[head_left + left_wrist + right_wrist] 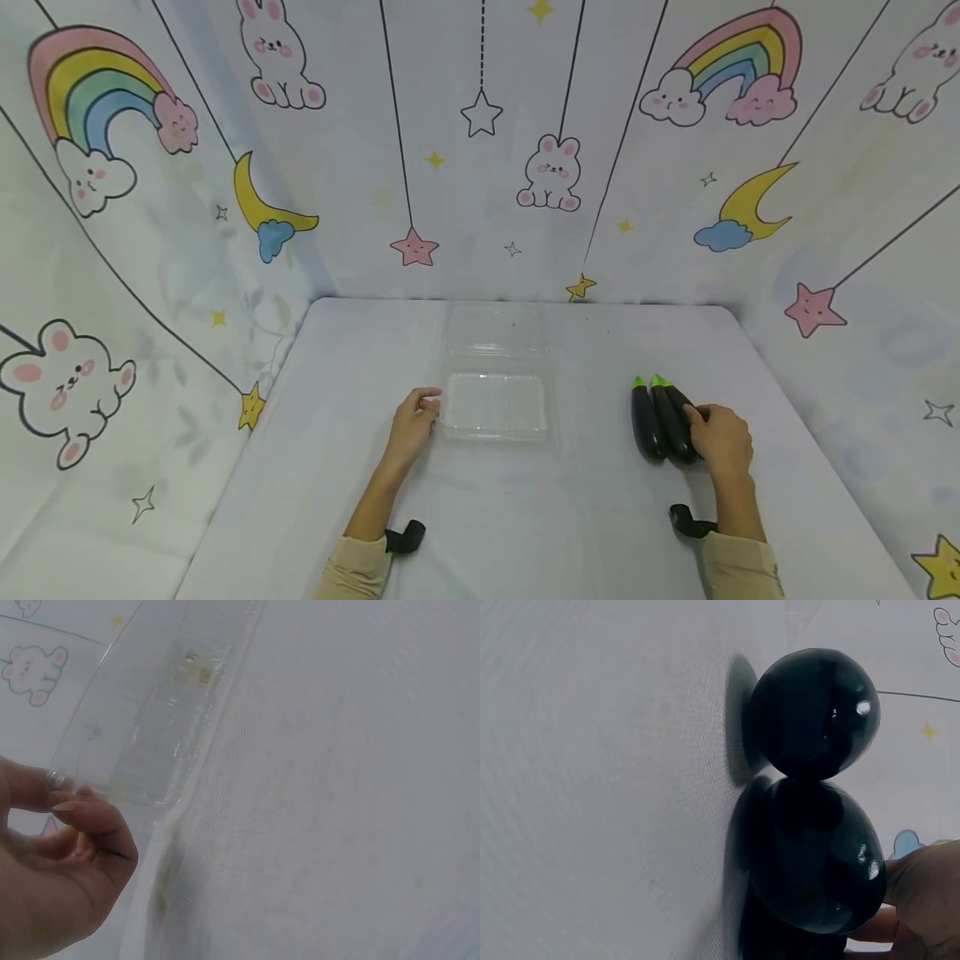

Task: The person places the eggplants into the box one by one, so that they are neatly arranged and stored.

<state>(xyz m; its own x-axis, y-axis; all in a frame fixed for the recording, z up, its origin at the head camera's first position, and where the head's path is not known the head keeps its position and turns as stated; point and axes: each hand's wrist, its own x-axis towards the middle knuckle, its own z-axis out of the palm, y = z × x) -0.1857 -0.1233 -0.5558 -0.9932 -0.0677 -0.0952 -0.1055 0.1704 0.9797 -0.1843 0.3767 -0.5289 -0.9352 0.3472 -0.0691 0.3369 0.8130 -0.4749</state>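
Note:
A hinged clear plastic container (495,435) lies unfolded on the table, its lid (493,329) on the far side. At the container's left edge is my left hand (412,423); in the left wrist view its thumb and forefinger pinch the corner of the clear plastic (150,761). To the right, dark, glossy eggplants (648,423) with green stem ends lie side by side. My right hand (722,439) grips the rightmost eggplant (681,403), which it partly covers. In the right wrist view the rounded ends of two eggplants (814,712) touch, with another dark one below them.
Both hands work over a white-covered table (592,517). Behind and beside it hangs a white cloth (480,200) printed with rabbits, stars, moons and rainbows. A black wrist mount (405,537) sits on the left forearm and another black mount (690,522) on the right.

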